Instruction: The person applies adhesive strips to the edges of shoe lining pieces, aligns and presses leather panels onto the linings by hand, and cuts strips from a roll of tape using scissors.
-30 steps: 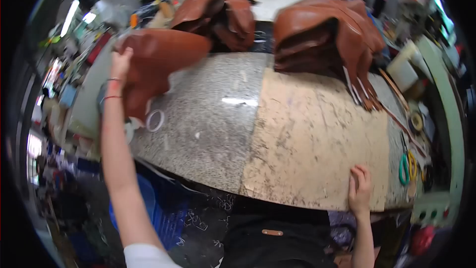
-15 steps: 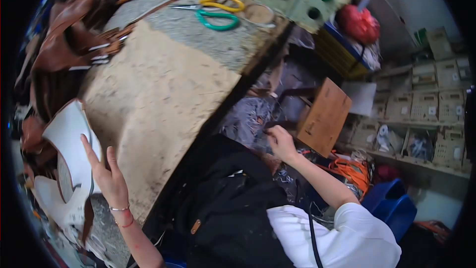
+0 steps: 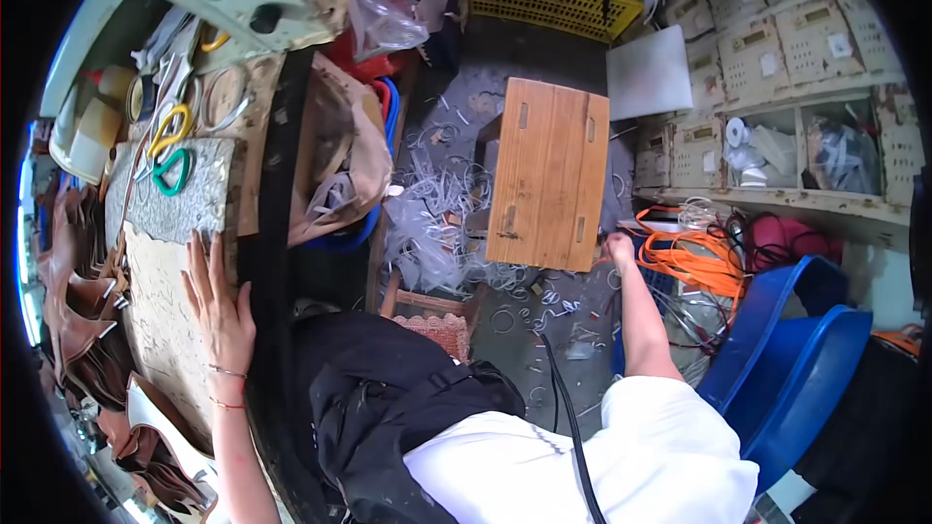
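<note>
My left hand lies spread on the pale board along the worktable's edge, with nothing in it. Its fingertips reach toward a grey stone surface where green-handled scissors rest beside a yellow handle. My right hand is low, at the right front corner of a wooden stool. Its fingers are curled closed; what they hold, if anything, is hidden. Brown leather pieces lie at the far left, and a white-lined piece is below them.
Plastic scraps litter the floor left of the stool. An orange cable and a blue plastic chair are at the right. Metal cabinets stand behind, near a yellow crate. A black cord crosses in front.
The view has swung right, from the worktable to the floor and stool. My left hand has left the brown leather and is on the board. My right hand has gone from the board to the stool's corner.
</note>
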{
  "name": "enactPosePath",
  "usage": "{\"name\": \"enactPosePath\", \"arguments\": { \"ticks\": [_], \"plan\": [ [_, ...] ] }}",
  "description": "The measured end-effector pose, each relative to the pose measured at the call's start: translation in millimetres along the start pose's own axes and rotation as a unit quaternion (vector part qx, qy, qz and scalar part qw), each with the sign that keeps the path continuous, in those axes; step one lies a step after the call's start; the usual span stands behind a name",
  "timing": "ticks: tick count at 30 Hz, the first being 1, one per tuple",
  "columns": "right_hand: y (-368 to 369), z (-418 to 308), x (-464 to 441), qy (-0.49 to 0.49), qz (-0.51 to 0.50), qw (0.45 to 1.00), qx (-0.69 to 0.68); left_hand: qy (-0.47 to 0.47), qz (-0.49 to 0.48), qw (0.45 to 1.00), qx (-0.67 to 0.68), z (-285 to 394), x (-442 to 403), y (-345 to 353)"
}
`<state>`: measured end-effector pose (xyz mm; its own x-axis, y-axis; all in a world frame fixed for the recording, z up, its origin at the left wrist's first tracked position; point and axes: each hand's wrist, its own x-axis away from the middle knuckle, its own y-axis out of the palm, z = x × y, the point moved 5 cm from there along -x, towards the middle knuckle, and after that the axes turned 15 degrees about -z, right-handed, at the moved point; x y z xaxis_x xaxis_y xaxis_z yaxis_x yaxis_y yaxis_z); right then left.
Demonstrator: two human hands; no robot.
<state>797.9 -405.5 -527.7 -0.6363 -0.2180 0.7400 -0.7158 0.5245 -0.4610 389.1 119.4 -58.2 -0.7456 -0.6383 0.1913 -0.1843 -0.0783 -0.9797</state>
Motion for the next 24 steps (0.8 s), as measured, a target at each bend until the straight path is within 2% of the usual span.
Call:
{"name": "enactPosePath", "arguments": {
  "ticks": [2, 3, 6, 9, 13, 17, 19, 24],
  "plan": [
    [12, 9, -54, 0.015, 0.023, 0.996, 0.086, -0.019, 0.009, 0.999, -0.027, 2, 0, 1],
    [16, -15, -43, 0.017, 0.022, 0.994, 0.11, -0.022, 0.008, 0.999, -0.027, 3, -1, 0],
    [34, 1, -73, 0.031, 0.003, 0.998, 0.059, -0.029, 0.007, 0.999, -0.027, 2, -1, 3],
    [27, 15, -91, 0.059, -0.013, 0.993, 0.103, -0.006, 0.001, 1.0, 0.013, 3, -3, 0],
    [14, 48, -150, 0.08, -0.045, 0.969, 0.229, -0.004, -0.011, 1.0, 0.023, -2, -4, 4],
    [-3, 76, -206, 0.071, -0.081, 0.949, 0.296, -0.028, -0.029, 0.999, 0.027, 4, -3, 1],
    [-10, 81, -212, 0.07, -0.056, 0.958, 0.271, -0.035, -0.036, 0.998, 0.038, 1, -3, 3],
    [-9, 118, -270, 0.042, -0.139, 0.93, 0.337, -0.078, -0.044, 0.996, 0.016, 10, -2, -1]
  ]
}}
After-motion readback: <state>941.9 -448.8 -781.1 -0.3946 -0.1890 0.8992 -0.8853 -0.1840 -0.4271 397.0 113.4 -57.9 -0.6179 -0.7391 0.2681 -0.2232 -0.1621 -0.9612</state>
